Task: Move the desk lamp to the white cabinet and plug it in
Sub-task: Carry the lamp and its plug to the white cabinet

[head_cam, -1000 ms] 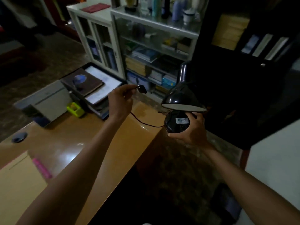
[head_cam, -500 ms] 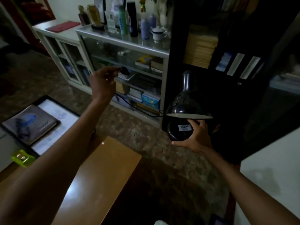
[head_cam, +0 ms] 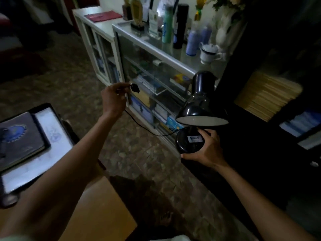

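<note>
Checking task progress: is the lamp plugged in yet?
No. The plug hangs free from the left hand; the right hand carries the lamp, unlit.

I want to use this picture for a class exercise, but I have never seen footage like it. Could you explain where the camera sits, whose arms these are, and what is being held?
The camera is worn on a person's head and looks forward and down, so both arms reaching into view are that person's own. There is no robot. The right hand grips the round base of a black desk lamp, carried above the floor. The left hand pinches the lamp's cord just behind the plug, which is not plugged in. Ahead stands the white cabinet with glass doors; beside it a glass-fronted cabinet carries bottles and a cup. At lower left is a wooden desk with a notebook.
</note>
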